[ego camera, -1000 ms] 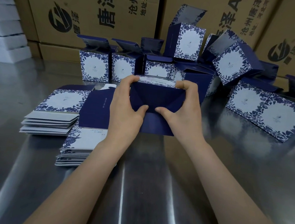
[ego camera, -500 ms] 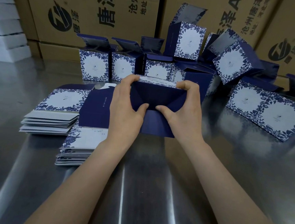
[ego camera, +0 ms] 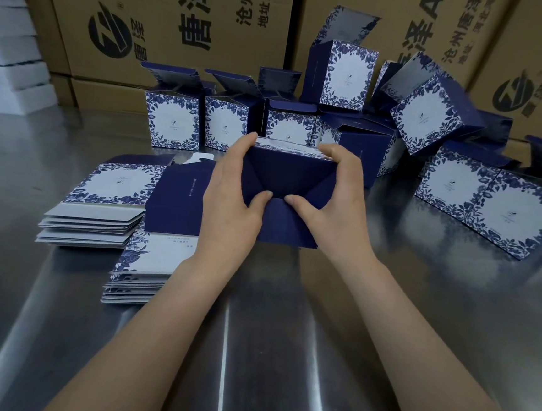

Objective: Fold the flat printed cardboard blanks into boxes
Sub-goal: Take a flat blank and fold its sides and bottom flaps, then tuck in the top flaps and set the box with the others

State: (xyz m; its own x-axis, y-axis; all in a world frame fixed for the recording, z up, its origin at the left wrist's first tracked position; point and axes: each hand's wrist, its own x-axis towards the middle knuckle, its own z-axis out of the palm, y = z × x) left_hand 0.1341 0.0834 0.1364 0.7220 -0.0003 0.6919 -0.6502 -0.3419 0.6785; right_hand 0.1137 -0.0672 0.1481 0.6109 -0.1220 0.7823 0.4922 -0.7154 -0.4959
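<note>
Steel surface: your worktable is brushed metal, with pale streaks of reflected light running toward you at 6 o'clock.
Room: brown shipping cartons printed with black Chinese characters and a round logo close off the back from 10 to 2 o'clock. A stack of white slabs stands at 9 to 10 o'clock.
Box in work: the half-folded navy box is at 12 o'clock, just past centre. Its plain navy end flaps face you, and a strip of white floral panel shows along its top.
Left hand: your left hand grips the box's left side, fingers curled over the far top edge, thumb pressing the flaps at the middle.
Right hand: your right hand grips the right side the same way, and the two thumb tips almost meet.
Flat blanks: one stack lies at 9 o'clock and a nearer stack at 8 o'clock. A navy blank lies across them.
Folded boxes: an upright row with lids open stands at 11 o'clock, a tilted box leans at 1 o'clock, and two boxes lying flat are at 2 o'clock.
Hidden: your fingertips are behind the box. The navy blank runs under your left hand. The white slabs and the far-right boxes are cut by the frame. The small print on the panels is unreadable.
</note>
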